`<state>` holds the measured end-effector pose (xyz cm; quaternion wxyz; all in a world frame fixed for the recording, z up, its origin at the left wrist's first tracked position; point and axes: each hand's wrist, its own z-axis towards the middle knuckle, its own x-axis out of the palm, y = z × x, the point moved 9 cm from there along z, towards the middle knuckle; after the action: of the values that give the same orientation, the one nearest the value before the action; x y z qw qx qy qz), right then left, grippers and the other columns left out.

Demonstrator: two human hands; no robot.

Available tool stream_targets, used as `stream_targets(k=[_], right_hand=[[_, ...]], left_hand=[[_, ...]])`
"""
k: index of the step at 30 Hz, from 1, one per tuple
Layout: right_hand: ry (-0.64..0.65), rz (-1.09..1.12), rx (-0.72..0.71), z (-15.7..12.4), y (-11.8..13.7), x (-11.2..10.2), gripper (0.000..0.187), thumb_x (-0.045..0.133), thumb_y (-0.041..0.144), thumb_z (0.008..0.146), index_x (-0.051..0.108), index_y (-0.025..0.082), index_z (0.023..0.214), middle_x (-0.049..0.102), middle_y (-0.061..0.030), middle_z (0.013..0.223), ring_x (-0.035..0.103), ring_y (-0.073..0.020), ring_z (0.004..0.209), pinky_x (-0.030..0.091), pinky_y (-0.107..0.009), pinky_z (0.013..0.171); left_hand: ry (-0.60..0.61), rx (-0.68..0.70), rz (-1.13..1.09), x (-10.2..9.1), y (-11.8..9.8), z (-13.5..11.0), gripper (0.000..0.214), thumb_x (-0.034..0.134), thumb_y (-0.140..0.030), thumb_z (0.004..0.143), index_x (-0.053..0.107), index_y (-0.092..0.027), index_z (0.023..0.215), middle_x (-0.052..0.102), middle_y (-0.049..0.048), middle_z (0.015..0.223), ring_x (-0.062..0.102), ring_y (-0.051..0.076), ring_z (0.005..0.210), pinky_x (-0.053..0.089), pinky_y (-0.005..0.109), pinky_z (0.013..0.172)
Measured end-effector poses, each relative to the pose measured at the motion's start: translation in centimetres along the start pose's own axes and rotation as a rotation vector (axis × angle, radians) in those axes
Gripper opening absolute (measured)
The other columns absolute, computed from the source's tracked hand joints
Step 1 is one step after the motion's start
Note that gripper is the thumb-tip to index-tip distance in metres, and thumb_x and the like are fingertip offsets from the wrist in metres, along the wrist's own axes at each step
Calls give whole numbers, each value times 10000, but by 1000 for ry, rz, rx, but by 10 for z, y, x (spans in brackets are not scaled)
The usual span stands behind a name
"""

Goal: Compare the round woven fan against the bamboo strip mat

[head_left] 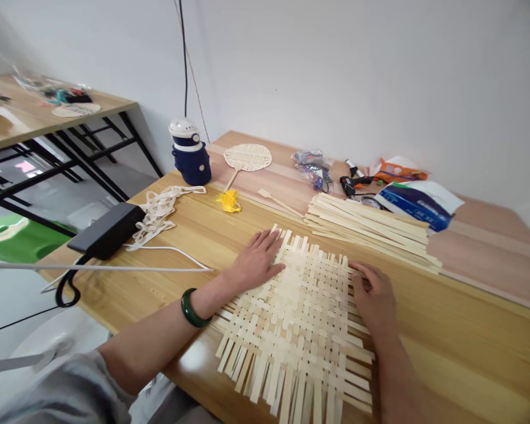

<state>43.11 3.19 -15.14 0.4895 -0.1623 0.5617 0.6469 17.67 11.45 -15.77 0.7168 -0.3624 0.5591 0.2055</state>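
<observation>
A loosely woven mat of pale bamboo strips lies on the wooden table, its loose strip ends sticking out all round. My left hand rests on the mat's upper left edge, palm down with the fingers stretched out and nothing held. At the right edge, my right hand has its fingers curled against the strip ends, gripping the mat's border. Part of that grip is hidden behind the hand itself. A stack of loose bamboo strips lies just beyond the mat.
Behind are a round woven fan, yellow ribbon, a flat wooden stick, plastic bags, a glue gun and a blue package. Leftward stand a blue-white device, a black power adapter and white cord.
</observation>
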Motion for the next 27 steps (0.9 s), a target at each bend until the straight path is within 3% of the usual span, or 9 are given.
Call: stream_targets(k=[4, 8, 13, 27], right_hand=[[120, -92, -8, 9, 3, 4, 425, 420, 465, 865, 681, 211, 1085, 672, -70, 1107, 562, -285, 1048, 468, -445, 869], [101, -162, -8, 9, 10, 6, 495, 399, 487, 852, 658, 162, 1122, 657, -128, 1104, 539, -341, 1033, 420, -546, 930], [-20, -126, -10, -3, 14, 12, 487, 349, 485, 913, 641, 172, 1143, 605, -104, 1256, 484, -286, 1199, 408, -460, 1027], [-111, -59, -2, -8, 10, 8, 312, 421, 399, 876, 630, 186, 968, 635, -92, 1201, 524, -256, 1136, 434, -422, 966]], left_hand=[[-82, 8, 9, -5, -4, -3, 578, 481, -465, 957, 447, -95, 1399, 410, 184, 1498, 341, 320, 1422, 256, 486, 1199], [-146, -3, -30, -14, -5, -4, 503, 500, -449, 943, 498, -133, 1334, 506, 171, 1327, 472, 307, 1256, 382, 486, 1111], [-164, -3, -62, -14, -4, -4, 483, 504, -428, 940, 496, -137, 1326, 490, 170, 1304, 459, 312, 1222, 403, 500, 1084], [-176, -18, -87, -14, -3, -5, 456, 544, -421, 925, 532, -116, 1263, 508, 155, 1278, 456, 302, 1222, 372, 473, 1112]])
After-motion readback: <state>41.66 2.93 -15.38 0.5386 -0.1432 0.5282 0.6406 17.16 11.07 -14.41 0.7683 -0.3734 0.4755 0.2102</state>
